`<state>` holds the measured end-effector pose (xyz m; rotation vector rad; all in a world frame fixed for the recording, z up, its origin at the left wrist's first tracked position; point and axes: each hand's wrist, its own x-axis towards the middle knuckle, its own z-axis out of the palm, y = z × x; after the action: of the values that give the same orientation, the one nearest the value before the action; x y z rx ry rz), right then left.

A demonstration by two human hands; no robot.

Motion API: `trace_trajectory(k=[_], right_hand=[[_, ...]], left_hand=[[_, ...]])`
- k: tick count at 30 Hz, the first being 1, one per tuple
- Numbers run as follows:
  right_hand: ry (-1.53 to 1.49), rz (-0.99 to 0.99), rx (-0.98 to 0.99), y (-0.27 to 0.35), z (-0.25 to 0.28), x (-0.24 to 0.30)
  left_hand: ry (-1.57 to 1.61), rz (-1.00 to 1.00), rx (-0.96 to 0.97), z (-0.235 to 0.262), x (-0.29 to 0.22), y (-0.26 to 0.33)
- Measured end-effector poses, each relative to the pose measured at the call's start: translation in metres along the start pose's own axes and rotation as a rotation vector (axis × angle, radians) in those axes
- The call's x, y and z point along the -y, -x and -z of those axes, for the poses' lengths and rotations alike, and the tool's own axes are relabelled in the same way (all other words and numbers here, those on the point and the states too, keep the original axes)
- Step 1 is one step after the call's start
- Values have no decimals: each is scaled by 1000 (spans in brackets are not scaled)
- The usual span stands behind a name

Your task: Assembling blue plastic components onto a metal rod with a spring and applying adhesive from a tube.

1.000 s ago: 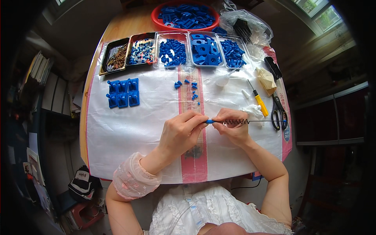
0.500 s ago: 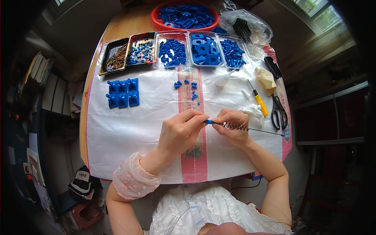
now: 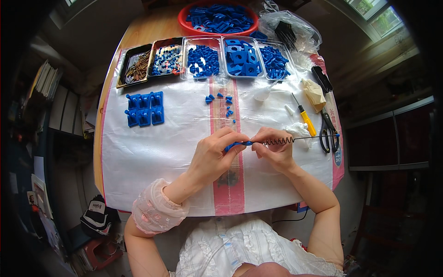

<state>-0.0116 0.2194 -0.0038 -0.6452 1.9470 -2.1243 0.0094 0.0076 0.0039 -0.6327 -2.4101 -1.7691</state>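
Two hands meet near the middle of the white sheet (image 3: 152, 157) on the tabletop (image 3: 143, 32). My left hand (image 3: 213, 157) has its fingers (image 3: 235, 138) pinched together on a small blue piece (image 3: 241, 144). My right hand (image 3: 275, 150) has its fingers closed on the near end of a dark coil spring (image 3: 278, 140), which sits on a thin rod (image 3: 316, 137) pointing to 3 o'clock, toward the scissors (image 3: 328, 131). The blue piece touches the left end of the spring.

Compared with half a second ago, both hands stay in almost the same place, and the rod end now reaches out over the scissors handles instead of dipping lower toward the sheet's edge.

At 10 o'clock from the hands lies a group of blue square blocks (image 3: 144, 109). At 12 o'clock a few loose blue bits (image 3: 221, 101) lie before the row of trays (image 3: 203, 60). A yellow-handled screwdriver (image 3: 304, 116) lies at 2 o'clock.
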Motion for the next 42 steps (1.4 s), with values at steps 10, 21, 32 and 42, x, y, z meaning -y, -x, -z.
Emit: trace_trajectory(k=[10, 21, 32, 42], right_hand=[[-20, 15, 25, 0, 2, -3], [-71, -70, 47, 0, 0, 2], [-205, -147, 50, -1, 2, -3], [-73, -203, -64, -1, 4, -11]], left_hand=[[516, 456, 233, 7, -2, -1], [1065, 793, 492, 16, 11, -3], [1180, 865, 554, 18, 9, -5], [817, 737, 510, 14, 7, -3]])
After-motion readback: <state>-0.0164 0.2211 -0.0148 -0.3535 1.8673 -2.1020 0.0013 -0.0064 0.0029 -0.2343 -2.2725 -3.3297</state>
